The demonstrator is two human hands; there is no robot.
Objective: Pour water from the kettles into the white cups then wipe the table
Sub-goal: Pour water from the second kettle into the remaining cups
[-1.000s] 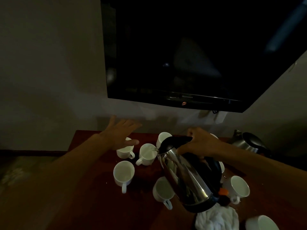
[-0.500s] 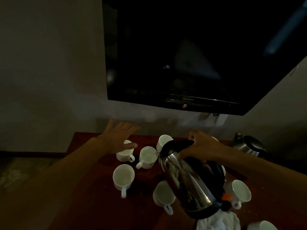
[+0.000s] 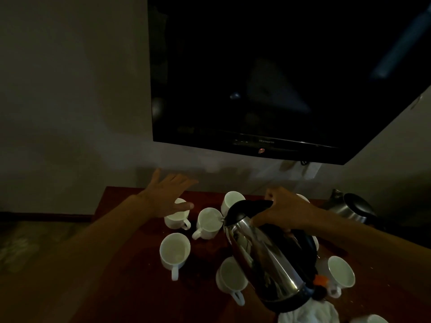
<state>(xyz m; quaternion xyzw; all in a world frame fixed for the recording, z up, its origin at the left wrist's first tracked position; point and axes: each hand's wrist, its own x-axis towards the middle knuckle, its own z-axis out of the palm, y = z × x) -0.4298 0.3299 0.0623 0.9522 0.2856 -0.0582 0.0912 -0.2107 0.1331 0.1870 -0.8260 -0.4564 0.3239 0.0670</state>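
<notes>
My right hand [image 3: 285, 210] grips the black handle of a steel kettle [image 3: 263, 257], which is tilted with its spout over a white cup [image 3: 208, 221] in the middle of the dark red table [image 3: 130, 287]. My left hand [image 3: 166, 197] hovers flat with fingers spread over the far-left cup [image 3: 176, 217]. More white cups stand around: one at the back [image 3: 232, 201], one at the front left [image 3: 175, 251], one under the kettle [image 3: 229, 278], one at the right [image 3: 341, 271]. A white cloth [image 3: 307, 314] lies at the bottom edge.
A second steel kettle [image 3: 352, 207] stands at the back right of the table. A black television [image 3: 279, 73] hangs on the wall just above the table. Another cup rim [image 3: 370, 319] shows at the bottom right. The table's left edge borders the floor.
The view has tilted slightly, so everything sits a little lower in frame. Kettle stays tilted over the middle cup. My left hand stays spread over the far-left cup.
</notes>
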